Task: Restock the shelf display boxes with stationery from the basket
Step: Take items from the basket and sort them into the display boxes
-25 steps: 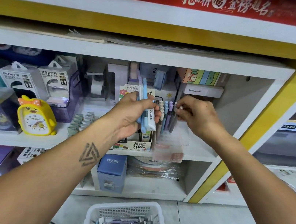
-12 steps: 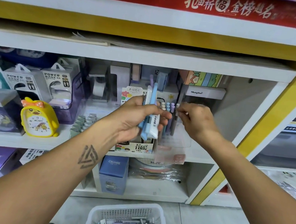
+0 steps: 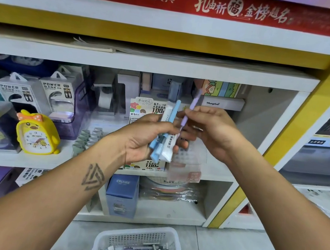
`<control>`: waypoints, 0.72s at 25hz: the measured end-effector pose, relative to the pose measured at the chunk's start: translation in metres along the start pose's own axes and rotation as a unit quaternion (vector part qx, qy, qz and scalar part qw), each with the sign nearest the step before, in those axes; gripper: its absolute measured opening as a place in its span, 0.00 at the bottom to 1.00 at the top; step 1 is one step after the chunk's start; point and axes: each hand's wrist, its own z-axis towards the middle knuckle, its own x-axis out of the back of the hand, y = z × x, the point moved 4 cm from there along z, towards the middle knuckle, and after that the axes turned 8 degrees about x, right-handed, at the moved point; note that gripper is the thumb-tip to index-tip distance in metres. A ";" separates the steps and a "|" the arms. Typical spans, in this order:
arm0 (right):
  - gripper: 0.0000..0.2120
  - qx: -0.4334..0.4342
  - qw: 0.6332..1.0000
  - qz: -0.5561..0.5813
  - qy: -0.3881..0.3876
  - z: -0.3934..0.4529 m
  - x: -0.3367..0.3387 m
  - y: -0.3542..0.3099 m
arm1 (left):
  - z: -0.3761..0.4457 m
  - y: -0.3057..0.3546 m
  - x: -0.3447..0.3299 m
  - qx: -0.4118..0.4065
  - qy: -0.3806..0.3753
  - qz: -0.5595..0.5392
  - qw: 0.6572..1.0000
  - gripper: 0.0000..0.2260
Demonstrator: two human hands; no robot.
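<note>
a bundle of blue and white pens (image 3: 164, 133) is gripped in the left hand (image 3: 142, 140), held upright in front of the shelf display box (image 3: 149, 165) on the middle shelf (image 3: 26, 159). a single purple pen (image 3: 189, 111) is pinched between the fingertips of the right hand (image 3: 210, 129), tilted, its lower end just beside the bundle. the white basket (image 3: 138, 238), with more pens inside, is seen on the floor below both hands.

Purple pen (image 3: 192, 105) now out of left grip (image 3: 146, 141)
</note>
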 end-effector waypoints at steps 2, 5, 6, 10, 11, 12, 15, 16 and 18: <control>0.07 0.011 0.998 0.044 0.038 0.003 0.010 -0.006 | 0.001 0.000 0.008 0.011 0.043 0.000 0.999 0.09; 0.10 0.003 1.000 -0.009 0.026 0.001 0.016 -0.009 | 0.000 0.003 0.018 0.001 0.097 -0.013 0.995 0.08; 0.10 0.007 0.999 -0.047 0.021 0.000 0.017 -0.009 | 0.000 0.004 0.021 -0.008 0.110 -0.016 0.994 0.08; 0.06 0.037 0.989 -0.139 0.029 -0.004 0.026 -0.013 | 0.000 0.011 0.028 -0.037 0.131 -0.043 0.990 0.08; 0.04 0.035 0.990 -0.136 0.028 -0.005 0.030 -0.015 | 0.000 0.012 0.029 -0.041 0.136 -0.050 0.989 0.09; 0.02 0.029 0.991 -0.129 0.024 -0.007 0.033 -0.017 | -0.001 0.012 0.030 -0.044 0.141 -0.055 0.988 0.09; 0.09 0.028 0.983 -0.178 0.023 -0.007 0.043 -0.016 | -0.001 0.012 0.029 -0.044 0.153 -0.057 0.986 0.09; 0.11 0.037 0.977 -0.210 0.028 -0.006 0.045 -0.016 | -0.001 0.011 0.028 -0.042 0.156 -0.055 0.985 0.09; 0.11 0.056 0.968 -0.243 0.026 -0.004 0.043 -0.012 | 0.000 0.010 0.026 -0.039 0.156 -0.054 0.986 0.09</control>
